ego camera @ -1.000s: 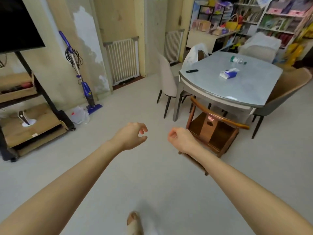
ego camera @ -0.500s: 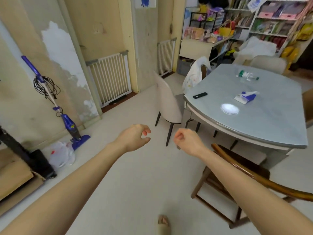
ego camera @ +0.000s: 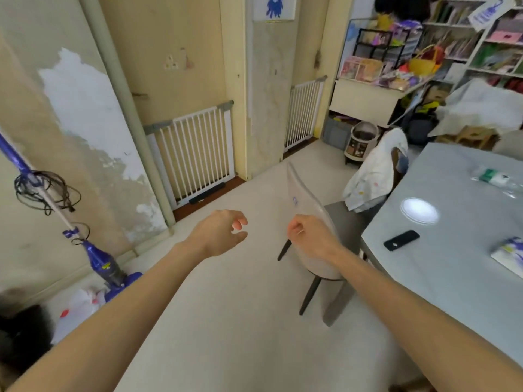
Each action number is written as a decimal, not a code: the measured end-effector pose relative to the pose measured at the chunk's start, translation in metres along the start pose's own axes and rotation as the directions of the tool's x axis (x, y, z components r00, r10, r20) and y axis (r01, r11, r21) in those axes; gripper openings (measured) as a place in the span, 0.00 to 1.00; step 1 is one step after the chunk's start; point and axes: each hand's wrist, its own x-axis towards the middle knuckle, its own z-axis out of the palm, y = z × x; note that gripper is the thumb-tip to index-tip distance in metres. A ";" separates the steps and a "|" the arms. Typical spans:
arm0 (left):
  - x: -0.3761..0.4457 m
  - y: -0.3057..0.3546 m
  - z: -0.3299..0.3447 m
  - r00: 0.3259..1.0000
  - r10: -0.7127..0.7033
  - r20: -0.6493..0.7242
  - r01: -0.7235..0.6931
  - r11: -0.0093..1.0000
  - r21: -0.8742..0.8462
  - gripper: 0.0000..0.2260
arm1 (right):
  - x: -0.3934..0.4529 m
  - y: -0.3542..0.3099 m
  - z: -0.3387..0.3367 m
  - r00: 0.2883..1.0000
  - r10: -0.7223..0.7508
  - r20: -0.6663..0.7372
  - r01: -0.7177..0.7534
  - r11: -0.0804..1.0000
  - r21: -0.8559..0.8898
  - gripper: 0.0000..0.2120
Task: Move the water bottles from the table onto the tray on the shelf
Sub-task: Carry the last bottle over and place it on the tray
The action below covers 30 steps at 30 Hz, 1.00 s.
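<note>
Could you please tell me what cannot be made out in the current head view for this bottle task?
- Water bottle on the table: blurred, running towards the right edge; cap and fill level unreadable.
- Tray and its shelf: not identifiable in this view.
- Blue-and-white packet: cut off by the right edge.
- Left hand, right hand: loosely curled, holding nothing.

We see a pale grey-blue glossy table [ego camera: 452,278]; on it a black slab-shaped remote [ego camera: 401,240]; a clear plastic water bottle with a green-and-white label [ego camera: 493,176]; a blue-and-white tissue pack [ego camera: 509,254]; a violet-blue upright vacuum [ego camera: 104,264] against a beige wall with white patches [ego camera: 85,108]; white barred gates [ego camera: 195,157].
</note>
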 end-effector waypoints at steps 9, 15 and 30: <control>0.273 -0.087 -0.069 0.991 0.120 0.061 -0.117 0.992 -0.054 0.13 | 0.270 -0.011 -0.018 0.985 0.111 -0.132 -0.111 0.994 0.010 0.05; 0.445 -0.100 -0.101 0.956 0.257 0.142 -0.250 0.966 -0.063 0.13 | 0.400 -0.003 -0.057 0.946 0.242 -0.218 -0.228 0.970 0.086 0.04; 0.895 -0.010 -0.091 0.779 0.535 0.327 -0.563 0.827 -0.011 0.15 | 0.713 0.151 -0.198 0.743 0.544 -0.389 -0.493 0.839 0.229 0.07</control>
